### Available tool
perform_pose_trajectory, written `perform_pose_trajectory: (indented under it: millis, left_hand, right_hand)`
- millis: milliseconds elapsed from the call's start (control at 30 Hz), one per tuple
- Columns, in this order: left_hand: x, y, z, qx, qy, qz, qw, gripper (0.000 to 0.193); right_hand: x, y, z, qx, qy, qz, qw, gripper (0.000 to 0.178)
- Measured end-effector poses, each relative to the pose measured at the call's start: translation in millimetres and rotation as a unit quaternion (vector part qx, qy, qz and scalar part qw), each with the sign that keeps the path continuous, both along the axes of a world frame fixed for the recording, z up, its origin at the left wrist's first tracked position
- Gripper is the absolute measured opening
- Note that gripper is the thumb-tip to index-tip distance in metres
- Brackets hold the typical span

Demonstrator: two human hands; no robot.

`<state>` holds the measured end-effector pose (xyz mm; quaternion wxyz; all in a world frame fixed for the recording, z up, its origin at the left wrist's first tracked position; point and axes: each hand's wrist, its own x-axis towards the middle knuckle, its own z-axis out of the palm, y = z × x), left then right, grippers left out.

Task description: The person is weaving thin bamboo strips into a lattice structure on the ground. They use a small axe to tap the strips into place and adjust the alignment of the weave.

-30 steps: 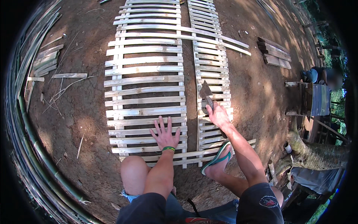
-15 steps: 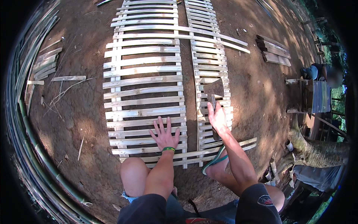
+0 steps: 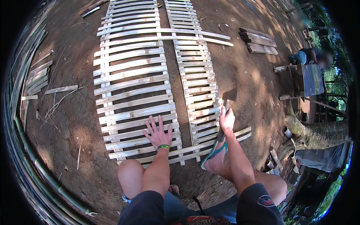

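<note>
Swung hatchet (image 3: 230, 94) outward since half a sec ago: fr. over narrow panel (image 3: 193, 70) to apparently just past its slats, so farther R of wide panel (image 3: 123, 116). Tipped view too, shifting both panels L in frame. Kept left hand (image 3: 159, 135) on much the same slats.

Spreads left fingers wide, palm down, on near R part of wide panel; prob. to prop leaning body & steady slats, w/o grasping any. Curls right hand (image 3: 227, 120) round hatchet handle, R of wide panel, blade pointing away fr. body; presumably for control, keeping metal off slats & off sandalled foot (image 3: 215, 157), planted R of wide panel's near end. Can't tell exact thumb position there.

Farther out, see narrow panel laid alongside wide panel, slim gap between; perhaps spaced by near cross strips (image 3: 242, 132), running across both & sticking out R. Note far cross strips (image 3: 217, 36) toward wide panel's far end. Beyond, find plank stack (image 3: 260, 39) well R of wide panel, bamboo poles (image 3: 53, 185) well L, likely for working room.
</note>
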<state>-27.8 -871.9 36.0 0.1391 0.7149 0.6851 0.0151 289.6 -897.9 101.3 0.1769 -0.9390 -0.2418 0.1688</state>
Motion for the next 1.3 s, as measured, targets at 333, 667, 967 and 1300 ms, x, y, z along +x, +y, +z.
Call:
perform_pose_trajectory:
  millis: [333,667,967,1300]
  left_hand:
    - [11,-5,6,0.003,-0.003,-0.015,1.000,0.077]
    - [16,-3,19,-0.007,0.012,-0.008,1.000,0.078]
    - [15,-51,56,-0.030,-0.098,-0.469,0.877,0.087]
    - [40,-100,50,-0.078,0.055,-0.451,0.887,0.074]
  right_hand:
    - [115,-161,-10,-0.216,-0.207,-0.087,0.950,0.048]
    - [-181,-240,-65,-0.044,0.225,-0.326,0.917,0.046]
    - [-220,-242,-61,0.183,0.190,-0.178,0.948,0.056]
    - [-228,-238,-50,0.084,-0.001,-0.095,0.992,0.069]
